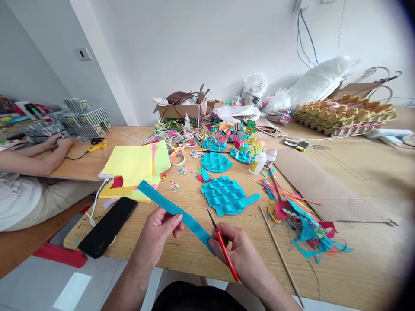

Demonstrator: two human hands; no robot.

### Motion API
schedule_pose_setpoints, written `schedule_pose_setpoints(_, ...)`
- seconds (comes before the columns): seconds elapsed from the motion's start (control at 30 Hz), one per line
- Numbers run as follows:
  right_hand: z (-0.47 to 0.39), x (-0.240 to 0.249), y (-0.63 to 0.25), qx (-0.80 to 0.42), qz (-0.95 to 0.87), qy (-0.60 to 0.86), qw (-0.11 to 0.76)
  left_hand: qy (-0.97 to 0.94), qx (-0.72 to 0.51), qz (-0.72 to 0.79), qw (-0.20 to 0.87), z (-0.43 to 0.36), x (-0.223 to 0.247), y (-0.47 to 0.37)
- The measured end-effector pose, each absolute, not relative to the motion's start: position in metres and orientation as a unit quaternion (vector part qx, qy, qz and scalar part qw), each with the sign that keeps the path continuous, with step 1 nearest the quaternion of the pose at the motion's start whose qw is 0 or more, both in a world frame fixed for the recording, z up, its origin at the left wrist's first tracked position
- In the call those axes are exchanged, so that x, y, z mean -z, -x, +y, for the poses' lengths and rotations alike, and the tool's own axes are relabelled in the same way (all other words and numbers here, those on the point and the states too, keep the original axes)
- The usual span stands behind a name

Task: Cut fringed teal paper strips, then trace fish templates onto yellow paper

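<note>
A long blue paper strip (193,225) is stretched between my two hands above the table's front edge. My left hand (162,226) pinches it near the middle, thumb on top. At its lower right end, my right hand (231,244) grips it between thumb and fingers. Red-handled scissors (225,250) also rest in my right hand, their dark tips pointing up and away. Beyond my hands lies a woven blue paper piece (223,195), with one strip sticking out to its right. A smaller blue oval (216,162) lies behind it.
Yellow paper sheets (129,162) and a black phone (108,226) lie left. Glue bottles (258,163), a wooden stick (280,255), paper scraps (306,233) and flat cardboard (324,185) are right. A person's hands (58,142) are at the far left.
</note>
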State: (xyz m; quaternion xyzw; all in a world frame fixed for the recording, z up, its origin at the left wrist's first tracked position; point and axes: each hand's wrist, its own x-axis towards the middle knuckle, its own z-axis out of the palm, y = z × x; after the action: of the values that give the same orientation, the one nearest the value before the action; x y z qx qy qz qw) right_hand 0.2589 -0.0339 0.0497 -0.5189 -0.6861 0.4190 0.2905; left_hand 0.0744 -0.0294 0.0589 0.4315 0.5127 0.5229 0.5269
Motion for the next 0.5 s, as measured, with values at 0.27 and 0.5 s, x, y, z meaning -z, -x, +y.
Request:
schedule_pose_setpoints(0.27, -0.037, -0.045, -0.257, -0.274, -0.762, 0.538, 0.233, -0.392, -0.516, 0.496, 0.578, -0.029, -0.047, -0.066)
schedule_pose_setpoints(0.5, -0.024, -0.045, -0.253, -0.184, -0.812, 0.531, 0.159, -0.309, -0.566, 0.504, 0.574, -0.027, -0.035, -0.039)
